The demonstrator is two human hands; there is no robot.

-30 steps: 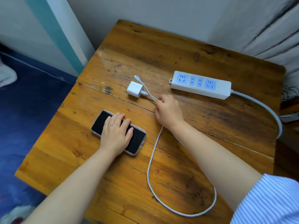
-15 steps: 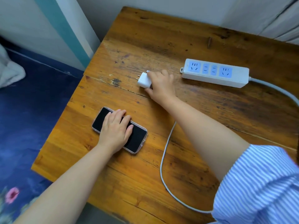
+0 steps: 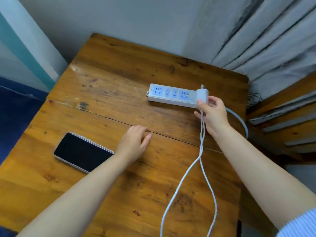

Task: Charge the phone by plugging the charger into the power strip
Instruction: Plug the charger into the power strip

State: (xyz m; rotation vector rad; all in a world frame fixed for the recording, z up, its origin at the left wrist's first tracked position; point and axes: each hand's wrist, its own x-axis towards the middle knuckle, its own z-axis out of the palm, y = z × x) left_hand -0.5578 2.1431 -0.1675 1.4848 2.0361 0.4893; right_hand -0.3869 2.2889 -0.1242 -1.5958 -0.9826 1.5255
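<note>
Holding the charger (image 3: 202,96) in your right hand (image 3: 212,115), you have it lifted above the right end of the power strip (image 3: 171,95), thumb on the near face and fingers behind, pinched around its lower part. Its metal prongs point up and away from you, not down toward the sockets. The white cable (image 3: 201,144) hangs from the same hand in two strands that drop across the wooden table (image 3: 119,74) toward you and run out of view at the bottom edge; its free end cannot be seen.

Your left hand (image 3: 135,142) rests loosely open and empty on the table, just right of the phone (image 3: 83,152), not touching it. The phone lies flat, screen up and dark, well apart from the power strip.

The charger looks like a small, hard plastic block, probably light and a little smooth, so a firm pinch on its two flat sides should suit better than a grip near the prongs. You would likely need to turn it over before pressing it in. The power strip also looks light and may slide when pushed, so your free hand could steady it. The cable is soft and limp; its hanging weight may tug the charger sideways. The phone looks slick and breakable, best taken by its long edges.
</note>
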